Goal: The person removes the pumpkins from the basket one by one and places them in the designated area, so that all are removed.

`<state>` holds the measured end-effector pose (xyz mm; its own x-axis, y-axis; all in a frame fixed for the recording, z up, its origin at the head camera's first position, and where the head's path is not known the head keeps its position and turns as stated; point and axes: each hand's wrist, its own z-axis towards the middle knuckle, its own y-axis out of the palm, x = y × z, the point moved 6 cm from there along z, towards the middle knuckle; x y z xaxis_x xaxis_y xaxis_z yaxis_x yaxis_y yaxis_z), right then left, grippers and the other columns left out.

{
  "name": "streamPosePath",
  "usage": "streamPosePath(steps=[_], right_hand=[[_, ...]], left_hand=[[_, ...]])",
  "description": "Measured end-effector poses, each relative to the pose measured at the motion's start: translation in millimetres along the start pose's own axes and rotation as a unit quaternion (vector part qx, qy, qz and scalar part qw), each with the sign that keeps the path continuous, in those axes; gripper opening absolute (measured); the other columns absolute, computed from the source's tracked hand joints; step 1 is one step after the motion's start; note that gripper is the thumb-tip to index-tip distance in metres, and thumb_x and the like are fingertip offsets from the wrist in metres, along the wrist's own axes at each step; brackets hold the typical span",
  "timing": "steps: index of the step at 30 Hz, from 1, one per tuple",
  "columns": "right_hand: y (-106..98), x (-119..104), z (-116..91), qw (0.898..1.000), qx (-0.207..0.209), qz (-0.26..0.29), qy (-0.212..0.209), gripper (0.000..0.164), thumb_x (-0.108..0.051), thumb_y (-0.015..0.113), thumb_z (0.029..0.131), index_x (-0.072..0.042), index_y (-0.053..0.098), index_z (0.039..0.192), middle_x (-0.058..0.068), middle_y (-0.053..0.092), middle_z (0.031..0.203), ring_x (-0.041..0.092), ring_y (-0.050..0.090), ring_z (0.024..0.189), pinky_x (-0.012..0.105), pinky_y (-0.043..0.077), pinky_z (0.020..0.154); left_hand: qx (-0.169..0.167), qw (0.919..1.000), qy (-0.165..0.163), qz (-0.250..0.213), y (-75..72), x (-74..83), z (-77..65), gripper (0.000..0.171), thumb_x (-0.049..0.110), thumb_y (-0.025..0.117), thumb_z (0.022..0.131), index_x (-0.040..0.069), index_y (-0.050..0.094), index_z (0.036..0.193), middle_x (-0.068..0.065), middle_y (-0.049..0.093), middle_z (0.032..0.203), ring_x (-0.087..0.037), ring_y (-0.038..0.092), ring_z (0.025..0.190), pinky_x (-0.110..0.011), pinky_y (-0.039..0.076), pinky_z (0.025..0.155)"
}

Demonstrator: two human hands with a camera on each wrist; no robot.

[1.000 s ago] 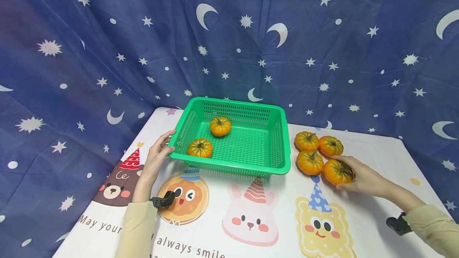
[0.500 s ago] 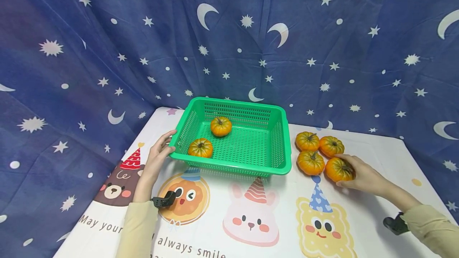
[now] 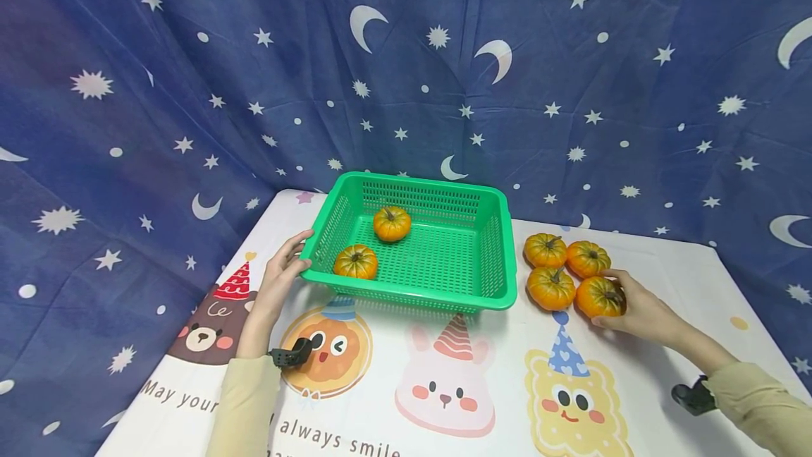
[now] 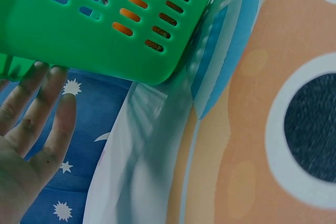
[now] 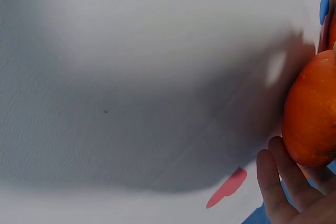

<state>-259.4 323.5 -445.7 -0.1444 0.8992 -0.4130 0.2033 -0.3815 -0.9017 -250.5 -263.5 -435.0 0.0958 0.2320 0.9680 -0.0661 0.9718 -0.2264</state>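
Observation:
A green plastic basket (image 3: 412, 295) holds two small orange pumpkins, one farther back (image 3: 392, 224) and one at the near left (image 3: 356, 262). My left hand (image 3: 277, 277) touches the basket's left rim, fingers fairly straight; in the left wrist view the fingertips meet the rim's edge. To the right of the basket, my right hand (image 3: 641, 310) grips the nearest-right pumpkin (image 3: 599, 297) of a small cluster, thumb on the near side and fingers on the far side. This pumpkin (image 5: 312, 111) shows at the right edge of the right wrist view, above the fingers.
Three more pumpkins sit beside the held one: back left (image 3: 545, 251), back right (image 3: 588, 259) and front left (image 3: 550, 288). A white tablecloth (image 3: 507, 372) with cartoon prints covers the table. Behind it hangs a dark blue curtain (image 3: 406, 69) with moons and stars.
The right hand and its pumpkin have shifted slightly upward in the head view, and the right forearm has come a little to the left. The left hand and the basket keep their places.

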Motion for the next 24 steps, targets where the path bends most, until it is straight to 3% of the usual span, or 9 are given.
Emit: streamPosePath(steps=[8, 16, 24], right_hand=[[2.7, 3.9, 2.4, 1.0, -0.002, 0.0, 0.004, 0.104, -0.045, 0.081, 0.072, 0.005, 0.023, 0.141, 0.04, 0.038, 0.134, 0.055, 0.045, 0.117, 0.07, 0.036, 0.092], [3.2, 2.0, 4.2, 1.0, -0.004, -0.004, 0.009, 0.102, -0.044, 0.08, 0.072, 0.005, 0.023, 0.141, 0.039, 0.038, 0.134, 0.056, 0.044, 0.118, 0.07, 0.036, 0.092], [2.1, 1.8, 3.7, 1.0, -0.006, -0.005, 0.006, 0.103, -0.045, 0.079, 0.074, 0.005, 0.021, 0.143, 0.04, 0.035, 0.137, 0.057, 0.041, 0.12, 0.071, 0.034, 0.093]], left_hand=[[-0.003, 1.0, -0.003, -0.002, 0.3, -1.0, 0.9, 0.054, 0.007, 0.047, 0.094, 0.019, 0.041, 0.146, -0.01, 0.04, 0.145, -0.02, 0.04, 0.127, -0.034, 0.036, 0.095], [-0.007, 1.0, -0.005, -0.005, 0.1, -2.9, 0.8, 0.053, 0.008, 0.046, 0.095, 0.02, 0.041, 0.147, -0.009, 0.042, 0.143, -0.021, 0.043, 0.125, -0.023, 0.039, 0.09], [-0.006, 1.0, -0.005, -0.006, -0.1, -2.1, 1.1, 0.054, 0.007, 0.046, 0.095, 0.02, 0.041, 0.147, -0.01, 0.042, 0.143, -0.023, 0.043, 0.125, -0.024, 0.039, 0.09]])
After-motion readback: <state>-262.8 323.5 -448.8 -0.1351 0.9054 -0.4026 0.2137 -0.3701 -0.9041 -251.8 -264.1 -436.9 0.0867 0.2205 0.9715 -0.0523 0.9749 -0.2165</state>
